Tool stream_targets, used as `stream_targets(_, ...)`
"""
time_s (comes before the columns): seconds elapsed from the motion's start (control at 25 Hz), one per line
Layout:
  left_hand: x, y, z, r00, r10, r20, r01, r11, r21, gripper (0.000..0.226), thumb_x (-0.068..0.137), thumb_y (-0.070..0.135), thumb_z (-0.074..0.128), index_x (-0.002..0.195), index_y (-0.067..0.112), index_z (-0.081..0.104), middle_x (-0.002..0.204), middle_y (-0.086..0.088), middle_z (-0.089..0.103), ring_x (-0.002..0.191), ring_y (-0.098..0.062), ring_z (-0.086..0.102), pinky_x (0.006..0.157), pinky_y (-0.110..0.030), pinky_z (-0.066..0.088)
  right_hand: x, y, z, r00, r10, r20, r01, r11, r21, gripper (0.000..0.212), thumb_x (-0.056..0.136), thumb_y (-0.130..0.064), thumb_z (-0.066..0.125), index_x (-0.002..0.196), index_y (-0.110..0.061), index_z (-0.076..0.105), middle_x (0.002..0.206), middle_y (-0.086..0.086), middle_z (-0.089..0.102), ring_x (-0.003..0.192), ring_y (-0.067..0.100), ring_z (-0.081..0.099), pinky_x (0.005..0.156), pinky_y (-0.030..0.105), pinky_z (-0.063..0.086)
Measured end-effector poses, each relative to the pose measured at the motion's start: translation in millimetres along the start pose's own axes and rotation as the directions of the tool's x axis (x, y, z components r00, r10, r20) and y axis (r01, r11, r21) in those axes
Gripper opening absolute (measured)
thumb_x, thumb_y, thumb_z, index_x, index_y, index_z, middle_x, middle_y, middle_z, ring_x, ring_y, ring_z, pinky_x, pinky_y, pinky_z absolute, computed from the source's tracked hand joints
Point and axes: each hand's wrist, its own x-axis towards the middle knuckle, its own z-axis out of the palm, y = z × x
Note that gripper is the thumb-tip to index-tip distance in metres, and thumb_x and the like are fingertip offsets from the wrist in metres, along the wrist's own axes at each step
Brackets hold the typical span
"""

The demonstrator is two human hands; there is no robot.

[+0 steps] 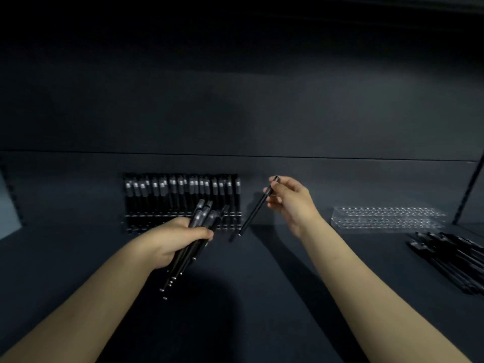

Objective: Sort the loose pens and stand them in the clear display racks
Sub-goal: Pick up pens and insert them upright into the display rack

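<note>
At the lower centre-left of the frame, the left hand [178,239] grips a bundle of black pens [184,259], fingers curled around them. Behind it stands the full rack [180,203]. Further right, the right hand [293,203] pinches a single pen [255,209] near its top, with the tip by that rack's right edge. It should probably be turned upright over a free hole and lowered straight. The empty clear rack [387,217] and the loose pens [453,260] lie on the worktop [262,297] at the right.
</note>
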Motion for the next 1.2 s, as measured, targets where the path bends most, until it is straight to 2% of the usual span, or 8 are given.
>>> stream_targets(0.2, -4, -31, -74, 0.990, 0.014, -0.138, -0.052, 0.962, -0.269, 0.012, 0.092, 0.015, 0.064, 0.091, 0.007, 0.073, 0.089, -0.006, 0.073, 0.072, -0.016, 0.065, 0.053, -0.027, 0.051, -16, 7, 94, 0.975, -0.177, 0.131, 0.198, 0.966, -0.167, 0.019, 0.099, -0.011, 0.047, 0.112, -0.017, 0.059, 0.079, -0.003, 0.066, 0.068, 0.013, 0.055, 0.062, 0.024, 0.047)
stream_targets(0.36, -3, -44, -112, 0.975, 0.067, -0.213, -0.160, 0.878, -0.452, 0.012, 0.092, 0.015, 0.064, 0.097, 0.007, 0.071, 0.093, -0.001, 0.076, 0.077, -0.011, 0.068, 0.052, -0.025, 0.053, -21, 13, 150, 0.936, -0.314, 0.163, 0.345, 0.909, -0.235, 0.020, 0.100, -0.011, 0.043, 0.108, -0.026, 0.052, 0.086, 0.000, 0.068, 0.072, 0.017, 0.053, 0.064, 0.033, 0.045)
stream_targets(0.52, 2, -47, -133, 0.968, 0.113, -0.224, -0.222, 0.803, -0.553, 0.020, 0.092, 0.016, 0.065, 0.107, 0.004, 0.069, 0.097, -0.001, 0.076, 0.087, -0.012, 0.070, 0.063, -0.026, 0.052, -16, 19, 186, 0.893, -0.410, 0.183, 0.448, 0.844, -0.294, 0.021, 0.100, -0.012, 0.041, 0.113, -0.026, 0.049, 0.094, -0.001, 0.068, 0.078, 0.008, 0.060, 0.069, 0.031, 0.050)
stream_targets(0.64, 7, -48, -132, 0.971, 0.132, -0.197, -0.229, 0.744, -0.628, 0.022, 0.093, 0.014, 0.061, 0.111, 0.002, 0.066, 0.098, -0.003, 0.076, 0.079, -0.012, 0.073, 0.060, -0.025, 0.057, -5, 24, 199, 0.871, -0.458, 0.177, 0.491, 0.809, -0.323, 0.022, 0.100, -0.011, 0.041, 0.117, -0.022, 0.050, 0.096, -0.001, 0.069, 0.085, 0.013, 0.062, 0.079, 0.033, 0.051)
stream_targets(0.84, 12, -52, -125, 0.976, 0.161, -0.145, -0.217, 0.733, -0.644, 0.024, 0.094, 0.011, 0.059, 0.116, 0.001, 0.063, 0.100, -0.005, 0.076, 0.079, -0.019, 0.074, 0.074, -0.033, 0.059, 14, 35, 204, 0.863, -0.462, 0.203, 0.504, 0.765, -0.401, 0.021, 0.100, -0.011, 0.041, 0.116, -0.022, 0.049, 0.093, -0.003, 0.068, 0.074, 0.017, 0.059, 0.063, 0.022, 0.047)
stream_targets(0.92, 12, -53, -122, 0.977, 0.171, -0.128, -0.213, 0.733, -0.646, 0.023, 0.094, 0.011, 0.060, 0.115, 0.004, 0.064, 0.099, -0.005, 0.076, 0.079, -0.019, 0.074, 0.073, -0.034, 0.058, 16, 41, 201, 0.862, -0.451, 0.231, 0.507, 0.755, -0.416, 0.021, 0.100, -0.012, 0.041, 0.117, -0.022, 0.049, 0.093, -0.004, 0.068, 0.074, 0.031, 0.057, 0.057, 0.018, 0.045)
stream_targets(1.04, 13, -55, -118, 0.977, 0.177, -0.119, -0.212, 0.737, -0.642, 0.021, 0.094, 0.010, 0.060, 0.114, 0.005, 0.064, 0.099, -0.004, 0.076, 0.078, -0.018, 0.074, 0.068, -0.030, 0.056, 15, 43, 199, 0.868, -0.430, 0.247, 0.496, 0.772, -0.397, 0.021, 0.101, -0.013, 0.041, 0.119, -0.022, 0.049, 0.094, 0.001, 0.068, 0.084, 0.038, 0.055, 0.063, 0.029, 0.049)
stream_targets(1.2, 12, -56, -117, 0.976, 0.188, -0.113, -0.217, 0.745, -0.630, 0.019, 0.094, 0.011, 0.059, 0.112, 0.007, 0.065, 0.097, -0.001, 0.077, 0.077, -0.016, 0.074, 0.066, -0.027, 0.055, 12, 39, 195, 0.881, -0.411, 0.233, 0.472, 0.797, -0.378, 0.022, 0.101, -0.011, 0.041, 0.118, -0.022, 0.049, 0.094, 0.005, 0.068, 0.081, 0.037, 0.056, 0.075, 0.048, 0.051)
